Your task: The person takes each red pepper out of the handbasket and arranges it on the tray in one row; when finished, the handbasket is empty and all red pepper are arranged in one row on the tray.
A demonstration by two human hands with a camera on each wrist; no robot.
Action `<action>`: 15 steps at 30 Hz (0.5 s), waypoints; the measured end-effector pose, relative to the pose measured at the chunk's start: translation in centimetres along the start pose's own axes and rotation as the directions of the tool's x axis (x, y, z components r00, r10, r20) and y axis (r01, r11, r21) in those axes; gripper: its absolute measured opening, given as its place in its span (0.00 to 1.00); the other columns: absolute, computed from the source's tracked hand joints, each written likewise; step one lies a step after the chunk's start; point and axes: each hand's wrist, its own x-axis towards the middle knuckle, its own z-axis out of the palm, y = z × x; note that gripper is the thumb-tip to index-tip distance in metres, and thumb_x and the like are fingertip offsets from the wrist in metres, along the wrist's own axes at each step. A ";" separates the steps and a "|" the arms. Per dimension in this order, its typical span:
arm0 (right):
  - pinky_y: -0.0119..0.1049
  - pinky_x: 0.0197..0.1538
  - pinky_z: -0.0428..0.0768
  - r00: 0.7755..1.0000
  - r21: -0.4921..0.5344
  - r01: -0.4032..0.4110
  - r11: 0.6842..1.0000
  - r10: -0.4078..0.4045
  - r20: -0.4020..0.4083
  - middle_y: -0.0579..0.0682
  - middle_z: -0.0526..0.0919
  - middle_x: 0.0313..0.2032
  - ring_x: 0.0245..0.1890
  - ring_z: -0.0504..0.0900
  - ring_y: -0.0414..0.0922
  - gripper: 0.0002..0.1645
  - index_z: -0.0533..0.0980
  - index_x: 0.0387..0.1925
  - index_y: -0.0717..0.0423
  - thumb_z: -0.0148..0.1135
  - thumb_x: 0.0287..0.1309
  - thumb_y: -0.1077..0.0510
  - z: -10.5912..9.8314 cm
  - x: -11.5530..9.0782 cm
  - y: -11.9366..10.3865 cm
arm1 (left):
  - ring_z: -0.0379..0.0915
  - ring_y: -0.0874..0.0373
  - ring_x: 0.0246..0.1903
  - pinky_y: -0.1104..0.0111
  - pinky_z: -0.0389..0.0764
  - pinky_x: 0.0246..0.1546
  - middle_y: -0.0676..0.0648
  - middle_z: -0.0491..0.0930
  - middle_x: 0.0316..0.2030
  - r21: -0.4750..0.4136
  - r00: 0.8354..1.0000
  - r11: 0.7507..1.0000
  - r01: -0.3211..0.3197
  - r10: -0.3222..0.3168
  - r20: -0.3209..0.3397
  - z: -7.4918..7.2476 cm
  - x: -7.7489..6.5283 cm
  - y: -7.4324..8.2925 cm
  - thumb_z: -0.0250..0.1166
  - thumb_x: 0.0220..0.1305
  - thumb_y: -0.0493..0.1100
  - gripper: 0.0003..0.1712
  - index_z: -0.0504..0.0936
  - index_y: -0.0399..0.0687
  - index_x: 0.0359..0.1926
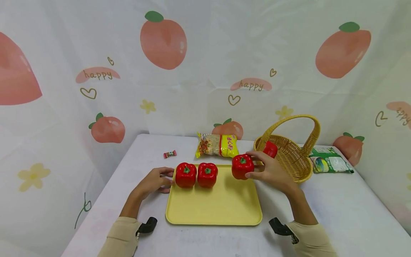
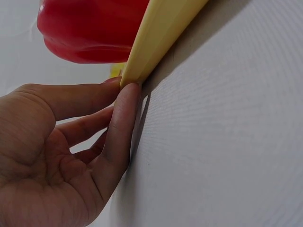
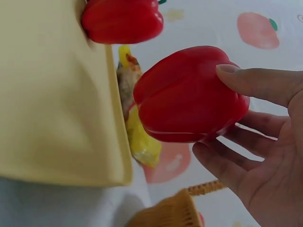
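While the right hand [image 1: 271,170] grips it from the side, with the thumb on one flank and bent fingers on the other, a glossy red, blocky bell pepper with a green stem [image 1: 242,168] is held up over the far right corner of a shallow, rectangular pale-yellow tray [image 1: 213,208]. At the tray's far left, two similar red bell peppers stand upright side by side, one in the corner [image 1: 185,179] and one just to its right [image 1: 207,179]. The left hand [image 1: 154,181] pinches the tray's left edge between thumb and fingers.

Right of the tray stands a tan woven basket with a tall arched handle [image 1: 298,167], tilted to show its inside; another glossy red piece [image 1: 270,149], partly hidden by the right hand, shows at its left side. Behind the tray lies a yellow-and-clear plastic food packet [image 1: 217,145]; to that packet's left is a small red-and-dark wrapped sweet [image 1: 170,154]. A green-and-white flat packet [image 1: 332,160] lies beyond the basket, on the white-covered table [image 1: 224,241].
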 end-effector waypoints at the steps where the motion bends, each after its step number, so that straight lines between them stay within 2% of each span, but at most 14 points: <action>1: 0.59 0.61 0.85 1.000 0.014 -0.008 1.000 0.008 0.006 0.61 0.78 0.66 0.60 0.83 0.62 0.43 0.71 0.71 0.59 0.79 0.57 0.57 0.2 0.1 0.0 | 0.84 0.52 0.48 0.61 0.92 0.42 0.37 0.78 0.61 -0.001 1.000 1.000 -0.002 0.002 0.004 0.0 0.0 0.0 0.69 0.66 0.35 0.33 0.75 0.36 0.71; 6: 0.58 0.61 0.85 0.999 0.024 -0.037 0.999 0.036 0.021 0.59 0.78 0.67 0.60 0.83 0.62 0.43 0.72 0.72 0.56 0.79 0.57 0.55 1.1 0.2 0.2 | 0.84 0.52 0.48 0.60 0.92 0.42 0.36 0.77 0.61 -0.015 1.000 1.000 -0.014 0.014 0.021 0.0 -0.1 0.1 0.69 0.65 0.35 0.33 0.75 0.34 0.71; 11: 0.54 0.59 0.87 1.000 0.034 -0.024 0.999 0.024 0.018 0.59 0.78 0.66 0.59 0.84 0.63 0.43 0.72 0.72 0.56 0.79 0.58 0.56 1.6 0.3 0.4 | 0.84 0.52 0.48 0.59 0.92 0.42 0.36 0.77 0.61 -0.028 1.000 1.000 -0.013 0.014 0.026 -0.1 -0.2 0.1 0.69 0.65 0.35 0.33 0.74 0.33 0.71; 15: 0.57 0.62 0.85 0.999 0.062 -0.025 0.998 0.023 0.037 0.61 0.76 0.69 0.62 0.81 0.65 0.44 0.70 0.74 0.59 0.78 0.59 0.56 2.0 0.4 0.6 | 0.84 0.52 0.49 0.59 0.92 0.42 0.36 0.77 0.61 -0.027 0.999 1.000 -0.011 0.012 0.029 -0.1 0.0 0.1 0.68 0.66 0.35 0.33 0.74 0.33 0.71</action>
